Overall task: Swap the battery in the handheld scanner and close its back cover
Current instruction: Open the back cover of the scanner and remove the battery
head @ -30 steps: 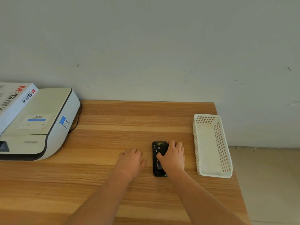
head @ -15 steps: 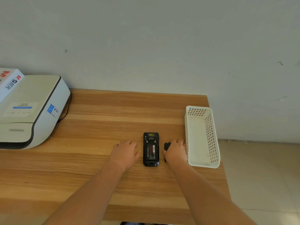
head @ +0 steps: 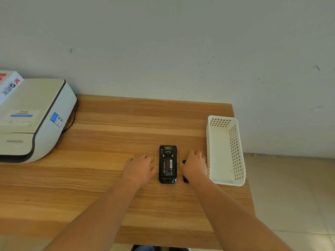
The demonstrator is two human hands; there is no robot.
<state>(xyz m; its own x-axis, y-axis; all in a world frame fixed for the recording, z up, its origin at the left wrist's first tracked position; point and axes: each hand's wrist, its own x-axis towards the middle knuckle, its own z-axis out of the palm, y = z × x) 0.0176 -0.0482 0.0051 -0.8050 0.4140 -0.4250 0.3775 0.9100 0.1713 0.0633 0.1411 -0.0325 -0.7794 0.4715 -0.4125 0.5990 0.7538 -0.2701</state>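
**Scanner open on the desk, cover under my right hand**

The handheld scanner (head: 167, 164) lies face down on the desk (head: 112, 134), toward the right edge and about midway between the back edge and the front edge. Its back cover is off, and the battery (head: 169, 168) with its label sits exposed in the bay.

My left hand (head: 139, 168) rests palm down on the desk just left of the scanner, fingers relaxed and slightly spread, holding nothing.

My right hand (head: 194, 166) lies just right of the scanner, over a flat black piece (head: 185, 178) that looks like the back cover; only its edge peeks out beside my thumb and below my palm. My fingers curve down over it, but I cannot tell whether they grip it or merely rest on it.

A white perforated basket (head: 235, 147) stands at the right edge, just beside my right hand. A white printer (head: 32, 120) sits at the back left corner.
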